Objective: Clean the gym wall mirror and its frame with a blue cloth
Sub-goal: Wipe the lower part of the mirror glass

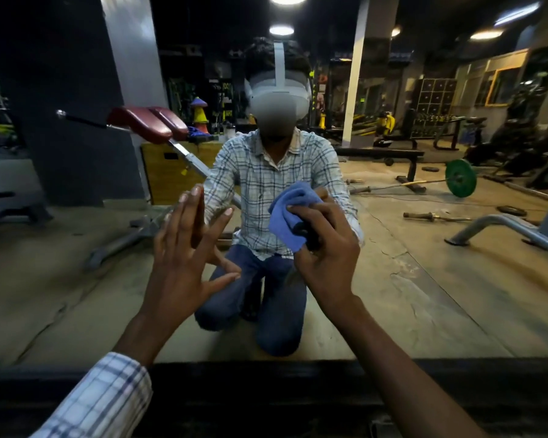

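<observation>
The wall mirror [424,295] fills the view and reflects a kneeling person and the gym behind. Its dark lower frame [282,374] runs across the bottom. My left hand [187,251] is spread flat with straight fingers against the glass, left of centre. My right hand [326,248] grips a bunched blue cloth [288,210] and holds it at the glass, just right of the left hand. Part of the cloth is hidden under my fingers.
In the reflection: a red-padded bench [152,123] at left, a yellow wooden box [171,172], a barbell with a green plate [461,178] on the floor at right, a grey metal machine leg [500,229] and loose bars.
</observation>
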### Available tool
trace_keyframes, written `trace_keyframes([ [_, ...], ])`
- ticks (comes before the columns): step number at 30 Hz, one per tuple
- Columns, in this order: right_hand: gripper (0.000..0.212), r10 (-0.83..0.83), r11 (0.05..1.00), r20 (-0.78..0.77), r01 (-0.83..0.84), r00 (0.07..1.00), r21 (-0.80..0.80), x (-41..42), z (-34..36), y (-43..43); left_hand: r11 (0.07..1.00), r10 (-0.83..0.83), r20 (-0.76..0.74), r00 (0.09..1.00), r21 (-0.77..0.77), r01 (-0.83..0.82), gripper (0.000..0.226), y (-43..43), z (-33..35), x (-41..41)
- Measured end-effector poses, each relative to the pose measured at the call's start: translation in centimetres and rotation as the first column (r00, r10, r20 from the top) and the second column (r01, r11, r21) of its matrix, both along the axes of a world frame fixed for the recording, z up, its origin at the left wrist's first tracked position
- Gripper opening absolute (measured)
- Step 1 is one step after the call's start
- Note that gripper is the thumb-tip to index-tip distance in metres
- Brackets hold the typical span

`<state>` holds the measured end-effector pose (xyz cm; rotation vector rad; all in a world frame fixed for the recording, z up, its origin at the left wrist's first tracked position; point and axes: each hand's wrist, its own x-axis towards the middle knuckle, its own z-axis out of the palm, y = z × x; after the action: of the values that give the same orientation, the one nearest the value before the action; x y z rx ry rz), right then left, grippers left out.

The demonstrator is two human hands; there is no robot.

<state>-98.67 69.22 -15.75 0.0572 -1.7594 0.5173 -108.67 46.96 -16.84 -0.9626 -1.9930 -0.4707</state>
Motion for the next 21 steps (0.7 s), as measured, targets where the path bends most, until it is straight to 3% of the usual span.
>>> trace_keyframes([
  [21,0.043,-0.018,1.0,0.015,0.017,1.0,0.026,0.5,0.4,-0.4,1.0,0.003,-0.021,1.0,-0.027,-0.003,0.11,-0.8,0.4,-0.1],
])
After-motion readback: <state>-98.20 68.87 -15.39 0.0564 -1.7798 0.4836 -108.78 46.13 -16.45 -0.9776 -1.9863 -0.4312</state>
